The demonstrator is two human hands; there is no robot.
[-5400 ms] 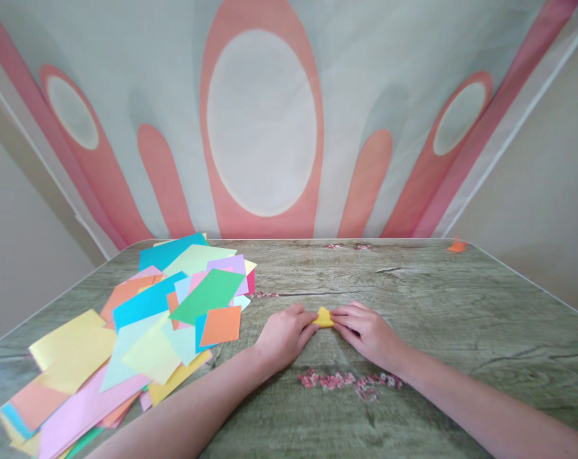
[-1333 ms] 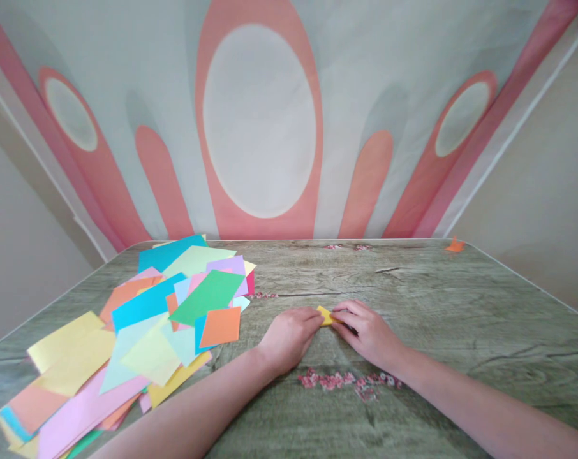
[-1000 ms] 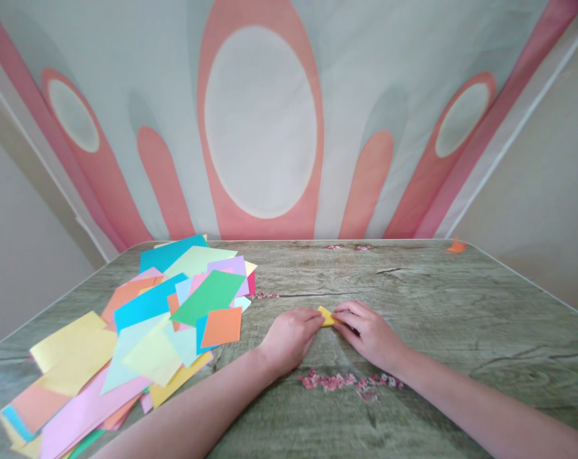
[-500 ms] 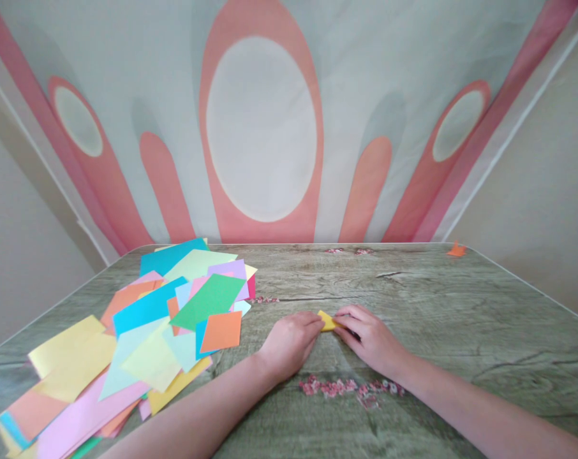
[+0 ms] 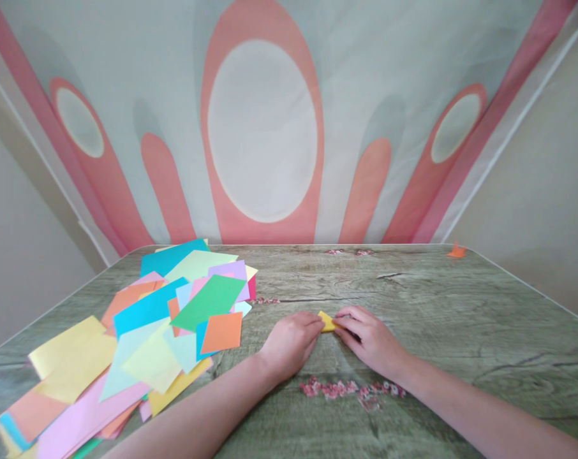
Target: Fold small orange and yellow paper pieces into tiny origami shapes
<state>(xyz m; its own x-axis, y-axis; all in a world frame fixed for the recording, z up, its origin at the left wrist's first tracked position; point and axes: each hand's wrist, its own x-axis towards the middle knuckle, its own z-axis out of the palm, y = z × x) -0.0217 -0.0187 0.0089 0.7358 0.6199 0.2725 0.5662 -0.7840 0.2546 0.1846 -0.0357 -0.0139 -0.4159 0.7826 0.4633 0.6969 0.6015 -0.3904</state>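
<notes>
A small piece of folded yellow paper (image 5: 326,322) lies between my two hands, low over the wood-patterned table (image 5: 413,293). My left hand (image 5: 291,341) is closed on its left end, the fingers together and curled over it. On the other side my right hand (image 5: 365,333) pinches the right end between thumb and fingers. Only the middle of the yellow paper shows; both ends are covered by fingertips.
Many loose coloured paper sheets (image 5: 145,344) are spread in an overlapping heap on the table's left side. A small orange folded paper piece (image 5: 456,250) sits at the far right corner. Behind the table hangs a pink and grey patterned cloth (image 5: 332,159).
</notes>
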